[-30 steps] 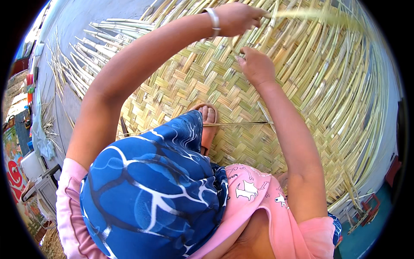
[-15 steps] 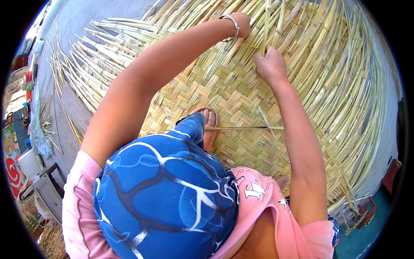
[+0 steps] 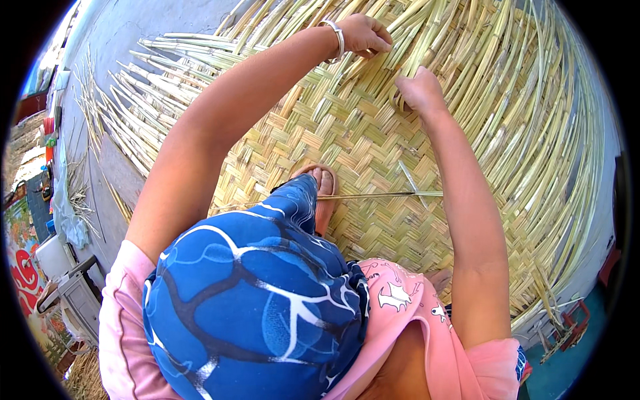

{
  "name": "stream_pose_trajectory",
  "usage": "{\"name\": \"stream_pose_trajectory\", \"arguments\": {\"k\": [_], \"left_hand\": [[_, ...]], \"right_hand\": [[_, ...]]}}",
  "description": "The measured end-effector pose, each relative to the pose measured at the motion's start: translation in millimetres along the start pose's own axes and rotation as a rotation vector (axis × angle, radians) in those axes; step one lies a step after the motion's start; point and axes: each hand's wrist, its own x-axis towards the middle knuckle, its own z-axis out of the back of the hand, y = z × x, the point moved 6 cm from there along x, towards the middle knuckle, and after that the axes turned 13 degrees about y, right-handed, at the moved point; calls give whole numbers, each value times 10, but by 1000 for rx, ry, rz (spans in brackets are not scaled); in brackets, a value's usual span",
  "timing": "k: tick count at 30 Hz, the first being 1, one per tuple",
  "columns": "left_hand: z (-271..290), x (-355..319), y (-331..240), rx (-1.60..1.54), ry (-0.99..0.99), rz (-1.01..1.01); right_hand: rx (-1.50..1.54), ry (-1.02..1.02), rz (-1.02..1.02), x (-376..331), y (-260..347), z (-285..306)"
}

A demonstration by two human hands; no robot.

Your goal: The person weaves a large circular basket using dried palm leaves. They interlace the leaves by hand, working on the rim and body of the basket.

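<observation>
A large woven mat (image 3: 320, 143) of pale green and straw-coloured flat strips lies under me, with long loose reed strips (image 3: 507, 127) fanning out from its far and right edges. My left hand (image 3: 363, 35), a silver bangle at its wrist, is at the far edge of the weave. Its fingers are pinched together against the reeds; what they grip is too small to tell. Closer and to the right, my right hand (image 3: 421, 91) is closed on a reed strip (image 3: 398, 100) that curls out beside its fingers. My sandalled foot (image 3: 324, 183) stands on the mat.
Thin strips (image 3: 415, 187) lie crossed on the mat near my right forearm. Grey concrete floor (image 3: 113, 60) surrounds the mat. At the left are a grey metal cabinet (image 3: 77, 297) and clear plastic sheeting (image 3: 67, 207). A red metal frame (image 3: 575, 330) stands at the lower right.
My left hand has moved a little left, its fingers now showing. The strip that stood up from my right hand has been bent down and now curls by its fingers.
</observation>
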Motion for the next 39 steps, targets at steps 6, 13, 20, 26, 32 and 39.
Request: {"name": "stream_pose_trajectory", "arguments": {"k": [6, 13, 20, 26, 32, 39], "left_hand": [[93, -103, 36, 168, -94, 136], [57, -275, -9, 902, -377, 140], [-34, -87, -4, 1030, -245, 227], [68, -52, 183, 19, 20, 96], [-116, -249, 45, 43, 119, 254], [-156, -97, 5, 452, -142, 50]], "right_hand": [[-31, -8, 70, -70, 72, -11], [-26, -63, 85, -161, 54, 8], [47, 13, 120, -357, 195, 29], [15, -84, 133, -318, 109, 42], [60, -30, 101, -322, 97, 53], [185, -46, 156, -263, -49, 15]]}}
